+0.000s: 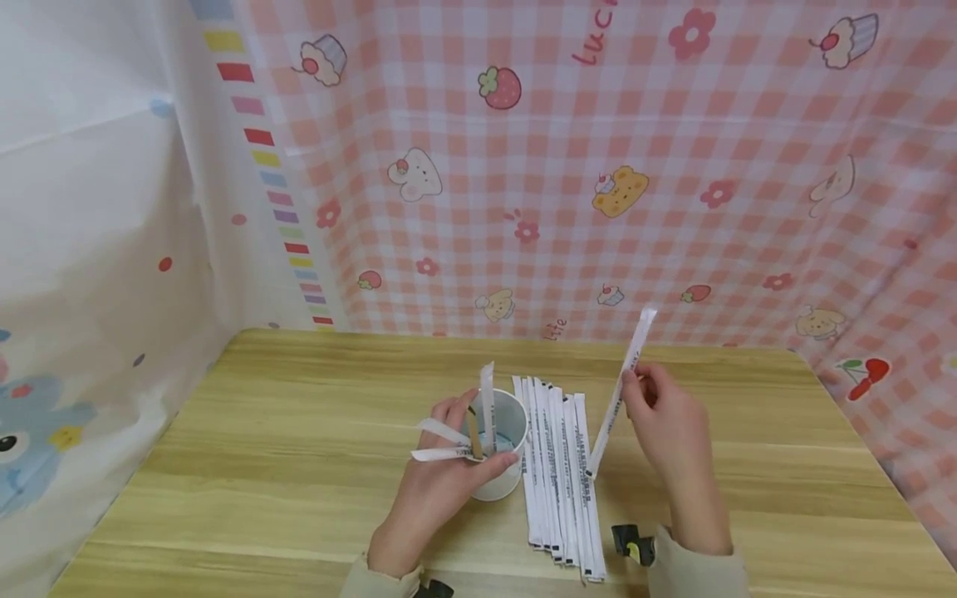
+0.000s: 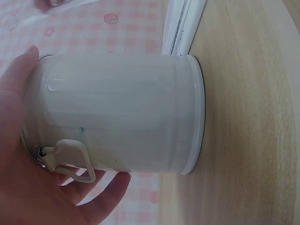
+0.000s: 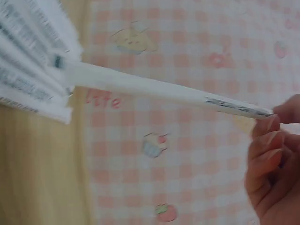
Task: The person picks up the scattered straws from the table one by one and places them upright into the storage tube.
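Observation:
My left hand [image 1: 434, 490] grips a white pail-like cup [image 1: 503, 484] near its rim, thumb on one side and fingers on the other. In the left wrist view the pail [image 2: 122, 108] shows a small handle loop [image 2: 70, 157] on its side. Inside it stand an upright white wrapped stick [image 1: 488, 407], two more leaning left over the rim, and a brown strip [image 1: 474, 432]. My right hand [image 1: 676, 428] pinches one long paper-wrapped stick [image 1: 616, 394] between thumb and fingertips. The lower end of that stick overlaps the right edge of the row of wrapped sticks [image 1: 553, 473].
The row of several wrapped sticks lies side by side on the wooden table [image 1: 299, 465], just right of the pail. A pink checked cloth [image 1: 568, 124] hangs behind the table, and a white printed cloth [image 1: 97, 208] hangs at the left.

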The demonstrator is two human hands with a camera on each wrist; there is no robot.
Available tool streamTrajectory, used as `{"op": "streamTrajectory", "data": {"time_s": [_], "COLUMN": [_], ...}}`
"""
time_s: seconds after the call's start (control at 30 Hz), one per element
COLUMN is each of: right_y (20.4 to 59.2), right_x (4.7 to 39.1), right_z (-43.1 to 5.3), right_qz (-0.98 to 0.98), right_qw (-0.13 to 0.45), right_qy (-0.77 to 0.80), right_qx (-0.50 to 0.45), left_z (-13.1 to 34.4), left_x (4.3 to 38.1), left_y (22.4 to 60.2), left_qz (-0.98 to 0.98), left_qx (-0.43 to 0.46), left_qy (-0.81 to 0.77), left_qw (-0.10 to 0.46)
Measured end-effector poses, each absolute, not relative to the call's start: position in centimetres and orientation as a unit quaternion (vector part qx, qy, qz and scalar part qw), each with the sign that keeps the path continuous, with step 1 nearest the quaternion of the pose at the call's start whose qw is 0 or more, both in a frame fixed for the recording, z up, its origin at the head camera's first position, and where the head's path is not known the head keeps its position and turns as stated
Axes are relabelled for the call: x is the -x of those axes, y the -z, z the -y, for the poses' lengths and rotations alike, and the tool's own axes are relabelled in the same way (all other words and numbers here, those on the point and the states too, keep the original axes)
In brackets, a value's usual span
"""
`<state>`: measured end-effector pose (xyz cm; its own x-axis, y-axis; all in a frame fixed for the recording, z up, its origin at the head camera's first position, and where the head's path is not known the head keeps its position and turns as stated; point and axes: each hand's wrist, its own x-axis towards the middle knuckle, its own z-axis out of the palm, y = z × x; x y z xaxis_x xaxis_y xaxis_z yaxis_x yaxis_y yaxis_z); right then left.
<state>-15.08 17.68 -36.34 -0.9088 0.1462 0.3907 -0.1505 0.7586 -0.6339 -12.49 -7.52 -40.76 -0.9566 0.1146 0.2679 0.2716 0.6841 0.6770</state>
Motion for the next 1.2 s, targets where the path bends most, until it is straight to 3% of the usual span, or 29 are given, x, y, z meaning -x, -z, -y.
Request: {"op": "streamTrajectory", "data": {"time_s": [0.2, 0.47, 0.83, 1.2], "right_y": [35.1, 33.9, 33.3, 33.6], "right_x": [14.0, 13.3, 13.0, 13.1], "right_z": [-17.0, -15.9, -14.8, -14.8], "right_qz": [0.841, 0.767, 0.742, 0.758], "right_qw": [0.354, 0.422, 0.438, 0.439], "right_qy": [-0.404, -0.457, -0.459, -0.434], "right_qx": [-0.068, -0.157, -0.216, -0.213], "left_z": [7.5, 7.6, 7.5, 7.5], "left_x": [12.5, 12.5, 12.6, 12.5], "left_y": [40.9, 41.0, 40.9, 40.8], "left_qz": [0.913, 0.911, 0.910, 0.909], "left_qx": [0.107, 0.109, 0.107, 0.107], "left_qy": [0.380, 0.380, 0.384, 0.389], "left_qw": [0.105, 0.113, 0.109, 0.105]}}
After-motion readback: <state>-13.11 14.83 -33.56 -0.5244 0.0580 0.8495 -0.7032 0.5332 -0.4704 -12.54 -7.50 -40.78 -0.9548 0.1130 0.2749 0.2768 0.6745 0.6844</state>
